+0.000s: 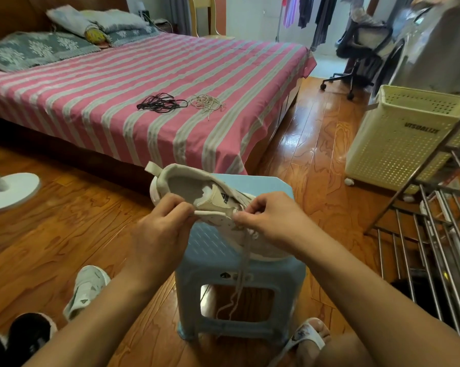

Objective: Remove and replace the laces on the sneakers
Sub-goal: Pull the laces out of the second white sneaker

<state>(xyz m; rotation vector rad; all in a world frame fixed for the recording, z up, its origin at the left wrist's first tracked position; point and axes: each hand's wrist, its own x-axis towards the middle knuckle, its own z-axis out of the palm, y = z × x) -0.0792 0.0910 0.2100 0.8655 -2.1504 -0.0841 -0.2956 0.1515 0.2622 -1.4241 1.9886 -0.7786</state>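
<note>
At the centre of the frame one white sneaker lies on its side atop a light blue plastic stool, heel toward the upper left. Both hands are on it: the left hand pinches the near edge of the collar, and the right hand pinches the white lace at the eyelets, its loose end hanging down in front of the stool. A second white sneaker sits on the wooden floor at lower left. On the pink striped bed in the upper half lie two bundles of spare laces, one black and one pale, side by side. One cream laundry basket stands at right.
</note>
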